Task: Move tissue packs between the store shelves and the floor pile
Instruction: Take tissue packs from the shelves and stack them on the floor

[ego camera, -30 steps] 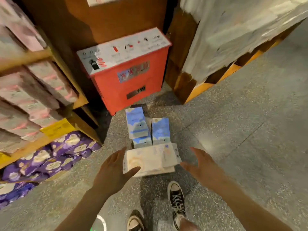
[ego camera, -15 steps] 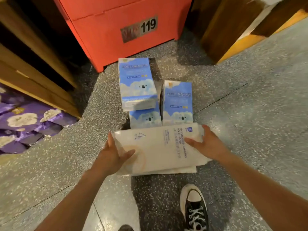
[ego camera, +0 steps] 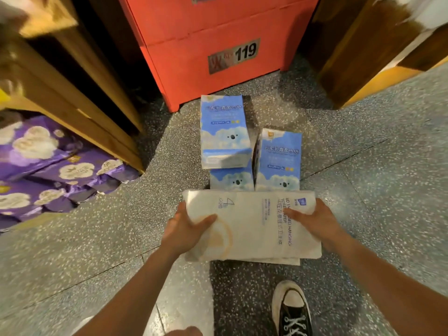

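Note:
A white tissue pack (ego camera: 252, 226) lies on top of the floor pile in front of me, with another white pack under it. My left hand (ego camera: 186, 231) grips its left end, thumb across the top. My right hand (ego camera: 315, 224) grips its right end, thumb on the printed face. Just beyond it lie three blue tissue packs with a koala print: one (ego camera: 224, 132) stacked on another (ego camera: 231, 180), and one (ego camera: 278, 161) to the right.
A red box (ego camera: 218, 32) marked 119 stands behind the pile. A wooden shelf (ego camera: 72, 98) on the left holds purple flowered packs (ego camera: 48, 170) at floor level. Another wooden shelf (ego camera: 363, 57) stands at the right. My black sneaker (ego camera: 291, 309) is near the pile on the speckled floor.
My head dropped closer to the pile. Both hands went from spread open above the white pack to gripping its two ends.

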Demonstrator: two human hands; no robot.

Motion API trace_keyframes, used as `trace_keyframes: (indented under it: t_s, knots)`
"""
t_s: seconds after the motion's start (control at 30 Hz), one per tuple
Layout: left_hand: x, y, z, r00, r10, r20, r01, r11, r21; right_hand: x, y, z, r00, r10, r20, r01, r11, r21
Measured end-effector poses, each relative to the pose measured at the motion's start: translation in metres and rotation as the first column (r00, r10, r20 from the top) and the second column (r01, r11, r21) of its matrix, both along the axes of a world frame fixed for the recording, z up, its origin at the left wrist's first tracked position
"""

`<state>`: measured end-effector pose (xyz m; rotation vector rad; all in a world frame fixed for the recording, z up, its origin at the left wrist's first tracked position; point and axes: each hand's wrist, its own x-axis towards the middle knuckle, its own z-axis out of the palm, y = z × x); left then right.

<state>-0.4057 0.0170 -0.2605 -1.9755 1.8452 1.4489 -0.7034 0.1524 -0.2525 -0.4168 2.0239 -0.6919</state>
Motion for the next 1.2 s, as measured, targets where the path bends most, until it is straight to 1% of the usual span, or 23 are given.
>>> trace_keyframes:
  t_s: [0.1,0.2,0.27,0.37,0.43,0.53,0.63,0.7,0.77,0.87,1.0,1.13,1.2]
  knots:
    - [0.002,-0.011,0.063,0.999,0.037,-0.01,-0.038,0.996,-0.075,-0.001,-0.011,0.055,1.0,-0.004,0.0,0.004,0.997,-0.076]
    - [0.009,-0.017,0.151,0.997,0.06,-0.054,-0.068,0.985,-0.159,0.002,-0.024,0.136,0.999,0.019,-0.027,-0.022,0.991,-0.131]
    - [0.016,-0.014,0.216,0.992,0.09,-0.083,-0.105,0.977,-0.187,-0.001,-0.03,0.195,0.997,0.058,-0.057,-0.066,0.986,-0.15]
    - [0.031,-0.002,0.315,0.987,0.14,-0.084,-0.155,0.967,-0.201,0.0,-0.04,0.298,0.981,0.152,-0.118,-0.169,0.973,-0.155]
    - [0.037,0.01,0.383,0.974,0.198,-0.112,-0.218,0.951,-0.218,0.0,-0.047,0.368,0.968,0.198,-0.153,-0.222,0.961,-0.165]
    - [0.044,0.036,0.48,0.937,0.321,-0.141,-0.346,0.912,-0.222,0.005,-0.056,0.468,0.937,0.279,-0.211,-0.321,0.925,-0.204]
    - [0.054,0.049,0.565,0.918,0.344,-0.196,-0.391,0.87,-0.301,0.012,-0.067,0.56,0.91,0.347,-0.225,-0.401,0.874,-0.273]
    - [0.064,0.062,0.609,0.892,0.383,-0.24,-0.441,0.853,-0.279,0.019,-0.072,0.615,0.87,0.43,-0.241,-0.487,0.823,-0.29]
    - [0.08,0.077,0.656,0.863,0.419,-0.283,-0.494,0.817,-0.297,0.036,-0.077,0.667,0.823,0.497,-0.274,-0.565,0.766,-0.308]
    - [0.099,0.087,0.704,0.842,0.436,-0.317,-0.529,0.783,-0.327,0.056,-0.088,0.717,0.809,0.528,-0.26,-0.588,0.717,-0.375]
    - [0.154,0.125,0.757,0.761,0.522,-0.385,-0.646,0.667,-0.371,0.112,-0.091,0.772,0.768,0.59,-0.248,-0.631,0.631,-0.452]
    - [0.22,0.184,0.798,0.672,0.622,-0.402,-0.738,0.523,-0.426,0.198,-0.081,0.806,0.673,0.695,-0.254,-0.706,0.501,-0.501]
    - [0.26,0.224,0.81,0.627,0.662,-0.41,-0.771,0.452,-0.449,0.25,-0.065,0.817,0.608,0.743,-0.28,-0.752,0.426,-0.502]
